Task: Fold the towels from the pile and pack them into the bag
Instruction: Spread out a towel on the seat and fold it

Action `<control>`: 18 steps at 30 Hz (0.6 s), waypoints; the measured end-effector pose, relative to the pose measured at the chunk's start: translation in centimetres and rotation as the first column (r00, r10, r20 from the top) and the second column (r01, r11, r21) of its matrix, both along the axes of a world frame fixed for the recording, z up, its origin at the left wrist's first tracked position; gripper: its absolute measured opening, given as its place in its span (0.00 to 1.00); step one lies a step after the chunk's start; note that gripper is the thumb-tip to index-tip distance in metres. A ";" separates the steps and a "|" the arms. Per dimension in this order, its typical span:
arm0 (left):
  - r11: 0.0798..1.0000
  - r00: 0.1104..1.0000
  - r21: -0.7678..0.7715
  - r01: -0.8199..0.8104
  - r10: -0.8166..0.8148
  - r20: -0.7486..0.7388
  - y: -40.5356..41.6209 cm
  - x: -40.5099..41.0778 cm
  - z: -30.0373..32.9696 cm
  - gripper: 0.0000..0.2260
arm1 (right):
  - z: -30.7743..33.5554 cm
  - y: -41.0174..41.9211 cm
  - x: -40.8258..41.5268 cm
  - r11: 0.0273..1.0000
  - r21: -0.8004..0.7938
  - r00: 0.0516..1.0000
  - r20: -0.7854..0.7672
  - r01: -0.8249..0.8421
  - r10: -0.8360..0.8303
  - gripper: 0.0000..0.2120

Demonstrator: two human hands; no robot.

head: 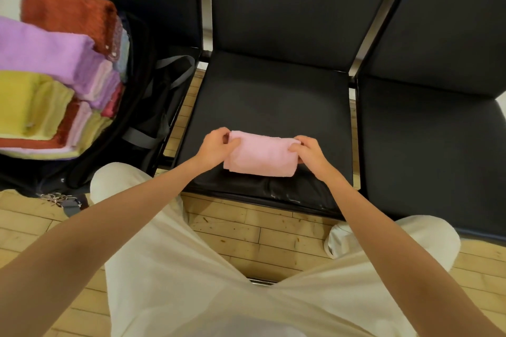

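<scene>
- Final fold on one pink towel [262, 154], lying on front edge of middle chair seat [268, 107].
- Left hand [216, 146] and right hand [310, 154] each pinched an end of it.
- Next, likely: carry it left into open black bag [142, 107].
- Bag held several folded towels [52, 76]; exact count unclear. Three chairs.

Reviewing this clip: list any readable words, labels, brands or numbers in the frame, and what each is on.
None can be read.
The pink towel held by the left hand and right hand shows no tag.
A small pale tag on the yellow towel in the bag is too blurred to read.
</scene>
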State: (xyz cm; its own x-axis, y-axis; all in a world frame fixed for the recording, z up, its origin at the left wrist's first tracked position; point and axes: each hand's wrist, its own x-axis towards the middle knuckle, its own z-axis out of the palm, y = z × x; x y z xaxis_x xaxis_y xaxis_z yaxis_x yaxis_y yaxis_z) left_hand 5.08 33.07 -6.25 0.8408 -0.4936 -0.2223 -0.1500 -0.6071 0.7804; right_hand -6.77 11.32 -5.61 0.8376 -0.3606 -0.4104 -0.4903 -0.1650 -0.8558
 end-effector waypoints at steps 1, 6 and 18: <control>0.998 0.998 -0.013 -0.056 0.055 -0.038 -0.5 0.5 -0.4 0.08 | -0.4 0.0 0.6 0.997 0.022 0.997 -0.015 0.076 -0.076 0.06; 0.960 0.927 -0.031 -0.277 0.259 -0.271 -2.2 2.4 -2.4 0.21 | -2.6 -0.2 3.3 0.949 0.078 0.950 -0.082 0.307 -0.300 0.17; 0.874 0.990 0.470 -0.127 0.137 0.012 -3.4 0.2 -5.0 0.26 | -5.5 0.9 3.4 0.945 -0.326 0.918 -0.364 0.032 -0.156 0.17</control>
State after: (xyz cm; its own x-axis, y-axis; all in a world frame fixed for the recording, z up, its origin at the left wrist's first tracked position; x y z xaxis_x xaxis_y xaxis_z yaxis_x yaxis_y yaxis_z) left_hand 5.28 29.66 -11.26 0.8833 -0.2119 -0.4181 -0.0293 -0.9152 0.4019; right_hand -3.33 12.25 -11.12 0.5959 -0.5895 -0.5453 -0.7931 -0.3253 -0.5150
